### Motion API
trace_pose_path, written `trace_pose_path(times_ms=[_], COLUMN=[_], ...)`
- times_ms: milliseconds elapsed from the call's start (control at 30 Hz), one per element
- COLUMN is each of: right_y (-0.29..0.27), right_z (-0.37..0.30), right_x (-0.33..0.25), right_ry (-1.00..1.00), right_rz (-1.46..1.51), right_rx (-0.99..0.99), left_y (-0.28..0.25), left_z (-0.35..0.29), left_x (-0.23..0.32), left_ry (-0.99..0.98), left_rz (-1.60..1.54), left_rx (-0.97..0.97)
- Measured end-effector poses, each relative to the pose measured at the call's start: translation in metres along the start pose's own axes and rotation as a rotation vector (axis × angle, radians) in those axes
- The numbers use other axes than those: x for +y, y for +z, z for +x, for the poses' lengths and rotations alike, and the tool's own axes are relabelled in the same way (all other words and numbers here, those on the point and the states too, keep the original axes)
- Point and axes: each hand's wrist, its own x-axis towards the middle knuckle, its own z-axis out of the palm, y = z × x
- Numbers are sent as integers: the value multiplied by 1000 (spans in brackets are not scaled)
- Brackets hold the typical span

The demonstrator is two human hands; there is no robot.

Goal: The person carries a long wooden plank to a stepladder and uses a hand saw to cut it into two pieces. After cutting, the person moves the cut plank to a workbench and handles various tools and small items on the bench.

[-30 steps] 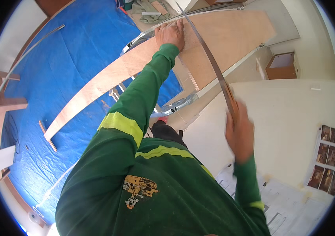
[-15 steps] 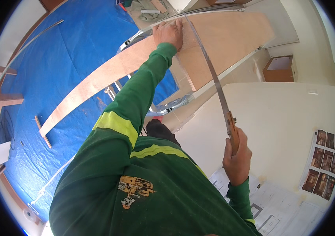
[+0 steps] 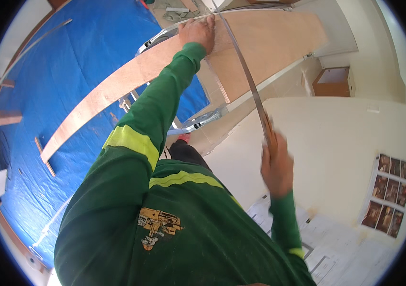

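My right hand [image 3: 279,167] is wrapped round the wooden handle of a handsaw [image 3: 249,76]. Its long, narrow blade reaches up across a broad plywood board [image 3: 274,50], and the tip lies near the board's far edge. My left hand [image 3: 198,33] is closed on the wood beside the blade, its fingers bent at the far edge. From under that hand a curved plywood strip [image 3: 100,97] sweeps down to the left. How far the blade has cut into the wood cannot be made out.
A metal ladder-like support [image 3: 198,121] stands beneath the wood. Blue sheeting [image 3: 69,71] covers the floor, with a small wooden stick [image 3: 45,159] near the strip's end. An open brown box [image 3: 332,82] is at right; printed photos [image 3: 386,195] hang on the pale wall.
My right hand has pushed the saw forward, away from me, and is slightly blurred. My left hand stays in place on the wood. The whole view has shifted a little.
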Motion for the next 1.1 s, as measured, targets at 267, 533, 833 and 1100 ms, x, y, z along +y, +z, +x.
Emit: trace_pose_path(times_ms=[267,533,833,1100], right_y=[66,38,72,48], right_z=[133,57,111,88], right_x=[2,20,35,20], right_ry=[-101,-69,-176,-160], right_rz=[98,63,35,123], right_rx=[76,30,63,73], left_y=[8,6,22,2], left_z=[-3,3,6,5], left_x=[8,-9,-11,-4], left_ry=[44,54,112,-8], left_rz=[-54,-25,144,15], left_rx=[20,53,74,-19])
